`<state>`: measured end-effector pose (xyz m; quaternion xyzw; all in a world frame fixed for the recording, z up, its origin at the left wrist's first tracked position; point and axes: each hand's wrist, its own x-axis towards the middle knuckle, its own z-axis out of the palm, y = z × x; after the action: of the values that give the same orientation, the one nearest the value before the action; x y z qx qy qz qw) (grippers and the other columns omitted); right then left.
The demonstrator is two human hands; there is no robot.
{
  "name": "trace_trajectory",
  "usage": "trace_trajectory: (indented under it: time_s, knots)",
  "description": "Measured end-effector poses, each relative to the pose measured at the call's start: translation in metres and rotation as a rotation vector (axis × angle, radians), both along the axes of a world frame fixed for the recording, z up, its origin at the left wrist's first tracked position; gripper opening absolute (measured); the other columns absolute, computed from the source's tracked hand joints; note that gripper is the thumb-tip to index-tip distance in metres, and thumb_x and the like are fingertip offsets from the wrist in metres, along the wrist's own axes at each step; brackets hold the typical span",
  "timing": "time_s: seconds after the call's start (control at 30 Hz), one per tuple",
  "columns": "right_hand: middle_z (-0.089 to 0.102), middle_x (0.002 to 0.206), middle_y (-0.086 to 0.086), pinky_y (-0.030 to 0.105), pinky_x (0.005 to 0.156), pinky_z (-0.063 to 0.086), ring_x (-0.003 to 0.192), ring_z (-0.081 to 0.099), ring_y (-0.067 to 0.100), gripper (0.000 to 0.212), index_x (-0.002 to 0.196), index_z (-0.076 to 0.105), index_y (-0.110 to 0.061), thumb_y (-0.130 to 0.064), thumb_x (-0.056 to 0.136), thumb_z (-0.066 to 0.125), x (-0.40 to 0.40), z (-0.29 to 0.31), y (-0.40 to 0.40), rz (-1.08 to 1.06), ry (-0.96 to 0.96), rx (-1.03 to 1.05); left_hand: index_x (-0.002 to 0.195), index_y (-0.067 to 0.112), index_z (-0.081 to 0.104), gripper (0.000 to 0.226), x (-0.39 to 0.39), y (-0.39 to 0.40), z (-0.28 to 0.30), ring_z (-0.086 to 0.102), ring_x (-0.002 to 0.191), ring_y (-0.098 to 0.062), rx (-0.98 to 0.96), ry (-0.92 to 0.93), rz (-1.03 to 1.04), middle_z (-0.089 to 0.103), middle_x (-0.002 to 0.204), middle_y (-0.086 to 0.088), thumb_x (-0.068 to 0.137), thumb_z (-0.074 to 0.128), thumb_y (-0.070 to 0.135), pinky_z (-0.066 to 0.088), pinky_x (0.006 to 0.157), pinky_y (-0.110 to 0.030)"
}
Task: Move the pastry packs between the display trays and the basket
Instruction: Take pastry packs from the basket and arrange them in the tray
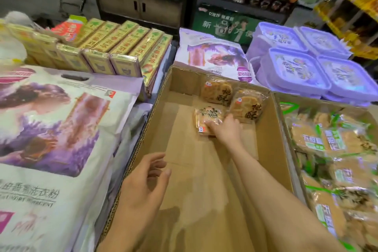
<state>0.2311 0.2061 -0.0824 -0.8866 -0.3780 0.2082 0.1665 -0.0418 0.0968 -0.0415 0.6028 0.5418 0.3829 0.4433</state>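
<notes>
A cardboard display tray [163,96] fills the middle of the head view. Three clear pastry packs lie at its far end: one [216,91] leaning on the back wall, one [248,106] at the right, and a nearer one [206,117] flat on the floor. My right hand [224,129] reaches across the tray, and its fingers grip the near edge of that nearer pack. My left hand [144,186] hovers over the tray's near left part, fingers loosely curled, holding nothing. No basket is in view.
A second cardboard tray [286,129] at the right holds several green-labelled pastry packs [319,139]. Large laundry powder bags [51,129] lie at the left, yellow boxes [114,47] behind them, and purple tubs [298,67] at the back right. Shelving stands beyond.
</notes>
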Motion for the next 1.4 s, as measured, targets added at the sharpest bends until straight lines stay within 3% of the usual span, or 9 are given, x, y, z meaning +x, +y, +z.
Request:
trace_trajectory:
  time_s: [0.17, 0.33, 0.47, 0.57, 0.7, 0.97, 1.1, 1.27, 1.4]
  knots:
    - [0.053, 0.141, 0.017, 0.047, 0.106, 0.043, 0.131, 0.048, 0.037, 0.102, 0.135, 0.046, -0.007, -0.066, 0.063, 0.085, 0.003, 0.005, 0.021, -0.017, 0.111, -0.054, 0.111, 0.039, 0.064, 0.034, 0.001, 0.002, -0.001, 0.069, 0.09, -0.007, 0.008, 0.02, -0.004, 0.07, 0.098, 0.022, 0.088, 0.074, 0.015, 0.051, 0.077, -0.011]
    - [0.067, 0.117, 0.005, 0.04, 0.091, 0.054, 0.105, 0.063, 0.023, 0.062, 0.111, 0.056, -0.013, -0.035, 0.066, 0.093, 0.007, 0.012, -0.005, 0.011, 0.322, 0.142, 0.111, 0.037, 0.065, 0.034, 0.008, 0.002, 0.006, 0.069, 0.088, -0.008, -0.008, -0.039, -0.035, 0.072, 0.096, 0.017, 0.089, 0.073, 0.012, 0.051, 0.076, -0.013]
    - [0.062, 0.104, -0.004, 0.018, 0.062, 0.051, 0.087, 0.06, 0.005, 0.043, 0.111, 0.046, -0.017, -0.023, 0.086, 0.08, 0.013, 0.04, -0.06, -0.028, 0.468, 0.354, 0.109, 0.034, 0.065, 0.03, 0.036, 0.02, 0.029, 0.068, 0.084, -0.008, 0.027, -0.048, -0.128, 0.072, 0.094, 0.015, 0.09, 0.072, 0.012, 0.05, 0.075, -0.012]
    - [0.062, 0.107, -0.006, 0.032, 0.088, 0.053, 0.097, 0.062, 0.006, 0.042, 0.117, 0.046, -0.02, -0.019, 0.088, 0.077, 0.031, 0.056, -0.103, -0.139, 0.463, 0.58, 0.109, 0.037, 0.061, 0.027, 0.078, 0.044, 0.049, 0.065, 0.083, -0.005, 0.107, -0.013, -0.212, 0.07, 0.09, 0.012, 0.092, 0.071, 0.019, 0.049, 0.07, -0.013]
    - [0.055, 0.109, -0.017, 0.007, 0.077, 0.046, 0.088, 0.057, -0.018, 0.043, 0.121, 0.046, -0.022, -0.013, 0.089, 0.074, 0.054, 0.082, -0.152, -0.305, 0.456, 0.796, 0.115, 0.032, 0.06, 0.025, 0.154, 0.09, 0.049, 0.061, 0.08, 0.001, 0.173, 0.034, -0.309, 0.065, 0.094, 0.012, 0.093, 0.069, 0.025, 0.05, 0.073, -0.021]
    - [0.057, 0.108, -0.012, 0.035, 0.092, 0.051, 0.105, 0.059, 0.013, 0.036, 0.115, 0.052, -0.026, -0.018, 0.088, 0.075, 0.073, 0.084, -0.195, -0.454, 0.569, 0.95, 0.133, 0.012, 0.048, 0.07, 0.269, 0.167, -0.032, 0.059, 0.118, -0.027, -0.087, 0.219, -0.242, 0.061, 0.128, -0.007, 0.08, 0.083, 0.042, 0.047, 0.1, -0.038]
    - [0.066, 0.11, 0.0, 0.052, 0.092, 0.056, 0.103, 0.067, 0.019, 0.034, 0.109, 0.056, -0.033, -0.018, 0.087, 0.077, 0.076, 0.077, -0.197, -0.445, 0.696, 0.958, 0.106, 0.018, 0.054, 0.049, 0.279, 0.164, -0.059, 0.061, 0.1, -0.024, -0.045, 0.261, -0.19, 0.066, 0.105, -0.001, 0.077, 0.084, 0.044, 0.049, 0.084, -0.038]
    - [0.07, 0.109, -0.001, 0.041, 0.085, 0.058, 0.101, 0.069, 0.014, 0.035, 0.11, 0.057, -0.032, -0.016, 0.086, 0.077, 0.077, 0.079, -0.196, -0.404, 0.766, 0.975, 0.081, 0.019, 0.045, 0.035, 0.264, 0.146, -0.05, 0.043, 0.073, -0.018, 0.131, 0.132, -0.112, 0.047, 0.076, 0.002, 0.085, 0.079, 0.028, 0.036, 0.063, -0.033]
    - [0.071, 0.106, 0.0, 0.041, 0.083, 0.059, 0.098, 0.071, 0.015, 0.037, 0.112, 0.057, -0.026, -0.014, 0.084, 0.078, 0.068, 0.081, -0.192, -0.362, 0.812, 0.992, 0.087, 0.02, 0.056, 0.025, 0.209, 0.12, -0.01, 0.059, 0.072, -0.018, 0.193, -0.013, -0.03, 0.063, 0.078, -0.005, 0.085, 0.08, 0.026, 0.049, 0.068, -0.037]
